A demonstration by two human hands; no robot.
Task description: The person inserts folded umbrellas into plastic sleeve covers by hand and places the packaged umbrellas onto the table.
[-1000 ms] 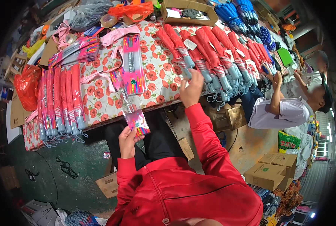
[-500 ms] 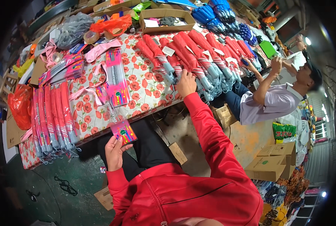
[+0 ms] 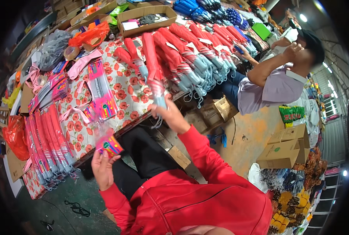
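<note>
My left hand [image 3: 103, 168] pinches a clear plastic sleeve with a bright multicoloured end [image 3: 111, 145], held off the table's front edge. In my right hand [image 3: 172, 116] is the grey handle of a folded red umbrella [image 3: 151, 58]; its cloth end points away over the table. Just right of it lies a heap of similar red umbrellas [image 3: 177, 53], grey handles toward me. Flat pink printed sleeves [image 3: 101, 92] rest on the flowered tablecloth [image 3: 121, 84]. At the left, a row of sleeved red umbrellas [image 3: 49, 141] lies side by side with handles at the near edge.
A shallow cardboard box [image 3: 147, 26], a tape roll [image 3: 71, 53] and orange and grey plastic bags stand at the back. Blue umbrellas [image 3: 194, 9] lie beyond the red heap. At the right sits a co-worker [image 3: 274, 86]; an open carton [image 3: 280, 150] is on the floor behind.
My right hand has drawn one red umbrella out of the heap and brought it left and nearer. The left hand still holds the sleeve, slightly lower left in view.
</note>
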